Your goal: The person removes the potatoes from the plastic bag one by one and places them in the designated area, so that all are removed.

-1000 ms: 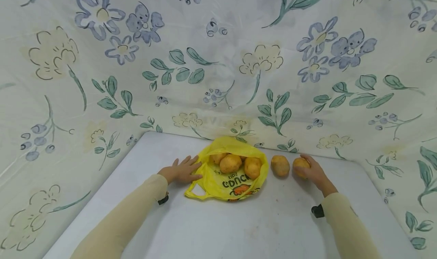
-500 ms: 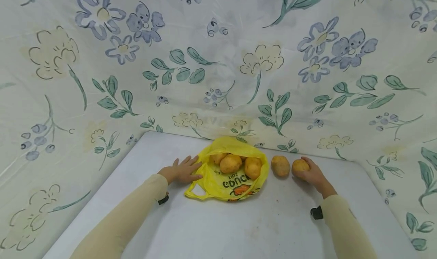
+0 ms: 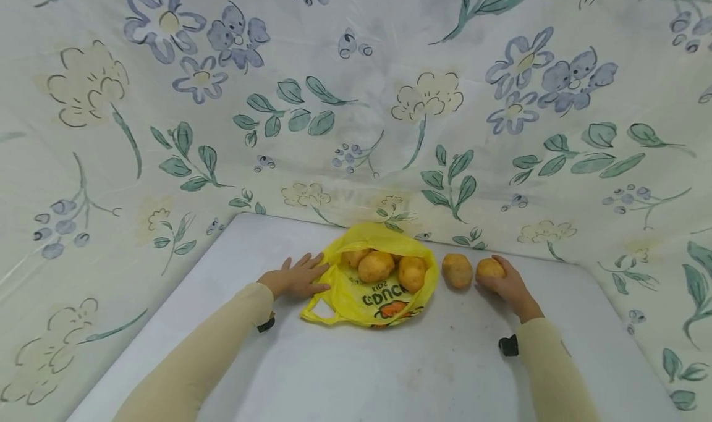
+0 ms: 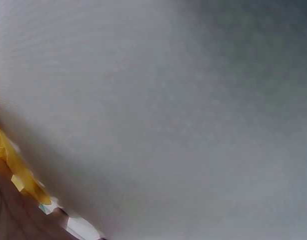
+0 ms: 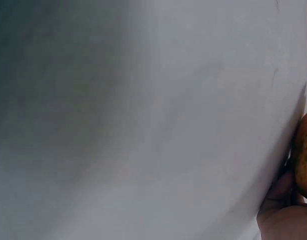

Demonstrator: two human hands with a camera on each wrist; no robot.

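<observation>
Head view shows me a yellow bag (image 3: 347, 301) near the back edge of the worktop (image 3: 345, 372), several potatoes (image 3: 376, 266) in its mouth. The left hand (image 3: 295, 281), fingers spread, touches the bag's left side. I see the right hand (image 3: 512, 289) gripping the end potato (image 3: 489, 268) toward the back right corner; a loose potato (image 3: 457, 271) lies between.

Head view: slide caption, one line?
Left hand at a yellow bag of potatoes, right hand gripping a potato outside it.
</observation>
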